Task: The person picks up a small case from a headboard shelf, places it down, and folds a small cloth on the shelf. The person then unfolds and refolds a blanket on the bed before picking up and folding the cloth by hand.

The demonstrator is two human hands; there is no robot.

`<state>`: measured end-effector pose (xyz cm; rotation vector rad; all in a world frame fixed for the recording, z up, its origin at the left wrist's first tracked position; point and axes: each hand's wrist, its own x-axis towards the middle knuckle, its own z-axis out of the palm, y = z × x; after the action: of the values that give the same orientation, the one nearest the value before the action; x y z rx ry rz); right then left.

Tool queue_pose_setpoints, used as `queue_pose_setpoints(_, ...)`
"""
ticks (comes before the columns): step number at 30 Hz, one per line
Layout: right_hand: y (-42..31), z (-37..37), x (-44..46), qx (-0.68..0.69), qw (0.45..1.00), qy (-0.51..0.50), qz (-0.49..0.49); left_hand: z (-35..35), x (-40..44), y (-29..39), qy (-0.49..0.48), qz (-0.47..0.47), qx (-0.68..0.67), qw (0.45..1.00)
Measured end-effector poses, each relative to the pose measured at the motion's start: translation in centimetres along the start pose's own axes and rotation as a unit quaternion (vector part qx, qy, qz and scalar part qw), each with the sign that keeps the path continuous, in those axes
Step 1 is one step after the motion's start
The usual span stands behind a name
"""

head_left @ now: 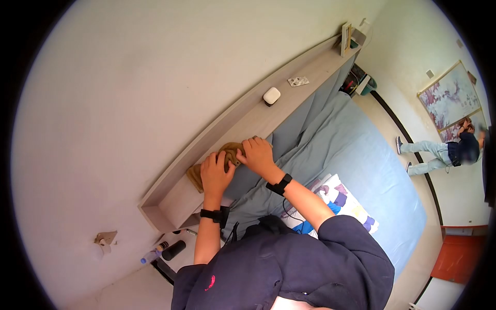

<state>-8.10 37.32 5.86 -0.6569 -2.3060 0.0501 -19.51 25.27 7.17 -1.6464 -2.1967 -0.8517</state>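
Note:
A brown cloth lies bunched on the pale headboard shelf of a bed. My left hand is closed over the middle of the cloth, its fingers bent into the folds. Beside it, my right hand grips the cloth's other end near the shelf's front edge. The two thumbs point toward each other, a short gap apart. Each wrist wears a black band. The undersides of the fingers are partly hidden.
Farther along the shelf are a white-lidded box, a patterned card and a frame. Folded printed fabric lies on the blue bedsheet. Bottles stand at lower left. Another person stands by wall pictures.

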Motion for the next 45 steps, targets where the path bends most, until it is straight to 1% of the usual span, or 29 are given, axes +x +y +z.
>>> queue_pose_setpoints(10,-0.3,0.0,-0.8,0.002,1.000,0.022,0.012,-0.2,-0.1,0.2,-0.004,0.008,0.001,1.000)
queue_pose_setpoints(16,-0.3,-0.4,-1.3,0.035,0.999,0.025,0.023,0.0,-0.2,0.2,-0.002,0.021,0.014,1.000)
queue_pose_setpoints(21,-0.5,-0.6,-1.4,0.077,0.995,0.058,0.025,-0.2,-0.1,0.3,-0.009,0.022,0.015,1.000)
queue_pose_setpoints(34,-1.0,0.2,-2.0,0.090,0.991,0.078,0.059,-0.5,-0.1,0.4,-0.004,0.022,0.006,1.000)
queue_pose_setpoints(36,-1.4,0.2,-2.0,0.116,0.984,0.096,0.098,-0.3,-0.2,0.2,0.001,0.021,0.001,1.000)
queue_pose_setpoints(37,-1.7,0.1,-1.9,0.116,0.984,0.097,0.096,-0.1,-0.2,0.2,-0.001,0.021,0.003,1.000)
queue_pose_setpoints(39,-2.5,0.1,-1.9,0.170,0.963,0.107,0.178,0.0,-0.4,-0.1,-0.003,0.021,0.008,1.000)
queue_pose_setpoints(40,-2.9,0.1,-2.0,0.172,0.963,0.108,0.177,0.1,-0.4,-0.2,0.003,0.030,0.002,1.000)
queue_pose_setpoints(42,-3.6,0.2,-2.3,0.214,0.932,0.095,0.275,0.1,-0.6,-0.3,0.009,0.037,0.000,0.999)
queue_pose_setpoints(43,-3.9,0.4,-2.6,0.218,0.932,0.094,0.274,-0.1,-0.7,-0.2,0.004,0.042,-0.002,0.999)
queue_pose_setpoints(45,-4.6,0.7,-3.1,0.259,0.905,0.086,0.327,-0.5,-1.1,-0.2,0.002,0.044,0.002,0.999)
